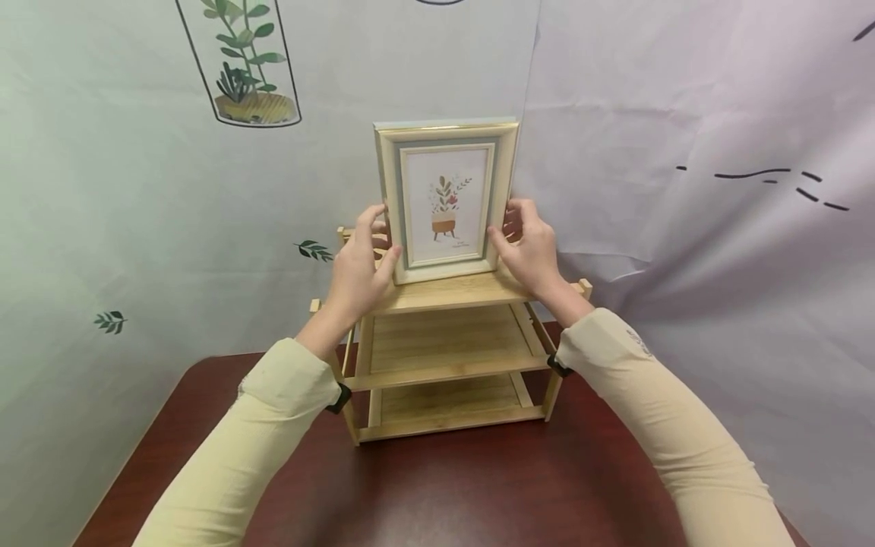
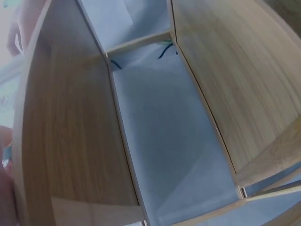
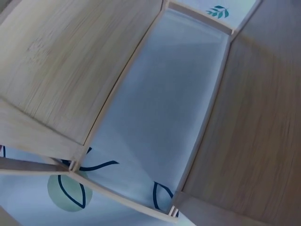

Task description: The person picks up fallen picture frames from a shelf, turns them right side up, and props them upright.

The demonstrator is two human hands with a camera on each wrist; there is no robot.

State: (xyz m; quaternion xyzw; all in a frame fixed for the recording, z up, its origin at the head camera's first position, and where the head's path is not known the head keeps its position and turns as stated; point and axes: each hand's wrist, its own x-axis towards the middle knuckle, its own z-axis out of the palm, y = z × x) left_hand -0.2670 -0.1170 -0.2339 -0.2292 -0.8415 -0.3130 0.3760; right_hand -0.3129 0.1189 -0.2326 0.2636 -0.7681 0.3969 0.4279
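Note:
A cream picture frame (image 1: 506,163) with a gold-edged top and a plant print stands upright on the top shelf of a wooden rack (image 1: 451,292), leaning slightly back. My left hand (image 1: 360,262) holds its left side low down, thumb at the front edge and fingers along the side. On the opposite side my right hand (image 1: 532,247) grips the frame, thumb on the front and fingers partly hidden behind the edge. In the left wrist view, a bit of the left hand (image 2: 6,188) shows past the top shelf board (image 2: 80,122). The right wrist view shows only shelf boards (image 3: 249,122) and cloth.
Beneath the top board, the rack has a middle shelf (image 1: 447,338) and a bottom shelf (image 1: 447,403). It stands on a dark red table (image 1: 451,486). Pale cloth (image 1: 649,91) printed with plants and lines hangs close behind and at both sides.

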